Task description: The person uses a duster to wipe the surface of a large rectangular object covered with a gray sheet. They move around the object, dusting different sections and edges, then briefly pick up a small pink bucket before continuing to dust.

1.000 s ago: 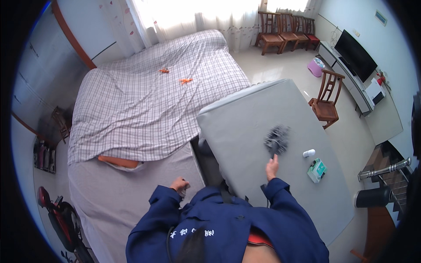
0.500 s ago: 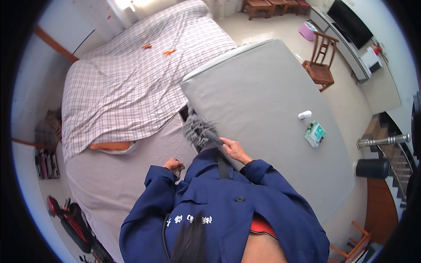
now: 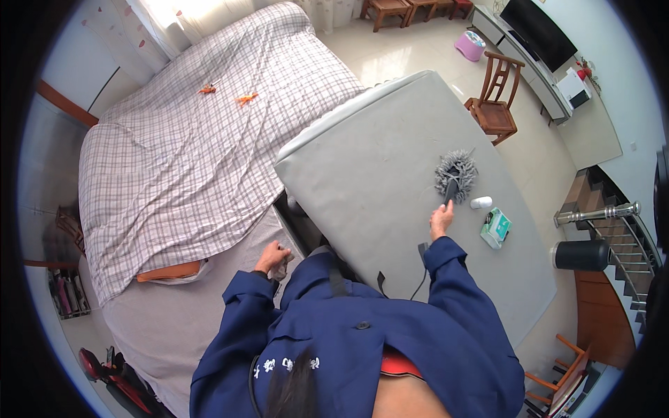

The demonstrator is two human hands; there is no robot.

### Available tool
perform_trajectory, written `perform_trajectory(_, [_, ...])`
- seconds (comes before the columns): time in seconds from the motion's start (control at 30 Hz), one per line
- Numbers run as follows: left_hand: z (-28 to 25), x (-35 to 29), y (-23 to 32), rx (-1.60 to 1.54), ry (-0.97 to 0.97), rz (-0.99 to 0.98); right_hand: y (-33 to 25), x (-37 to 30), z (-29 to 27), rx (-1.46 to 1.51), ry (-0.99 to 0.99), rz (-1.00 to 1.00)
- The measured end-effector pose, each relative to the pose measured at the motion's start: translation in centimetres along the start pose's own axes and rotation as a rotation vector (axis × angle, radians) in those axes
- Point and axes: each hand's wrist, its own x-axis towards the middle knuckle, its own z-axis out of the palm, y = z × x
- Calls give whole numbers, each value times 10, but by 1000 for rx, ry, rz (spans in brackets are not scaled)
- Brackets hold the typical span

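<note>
Our right hand (image 3: 440,221) grips the duster (image 3: 456,173) to sweep the grey mattress (image 3: 376,174) near its right edge; our left hand (image 3: 273,258), fingers curled, braces on the bed (image 3: 160,327).

A home is shown, a bedroom joined to a living area. A bed (image 3: 209,160) under a checked sheet is seen beside a grey mattress (image 3: 390,174). Wooden chairs (image 3: 496,97), a television (image 3: 540,31) on a low cabinet, curtains (image 3: 188,14) and a stair rail (image 3: 599,212) are placed around a tiled floor (image 3: 411,56).
</note>
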Motion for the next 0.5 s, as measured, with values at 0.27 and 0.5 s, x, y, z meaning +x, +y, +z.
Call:
perform_trajectory(0.27, [-15, -17, -84, -42, -124, -338, -46, -94, 122, -177, -478, -549])
perform_trajectory(0.5, [-19, 22, -75, -101, -119, -313, -68, -212, 150, -293, -852, -629])
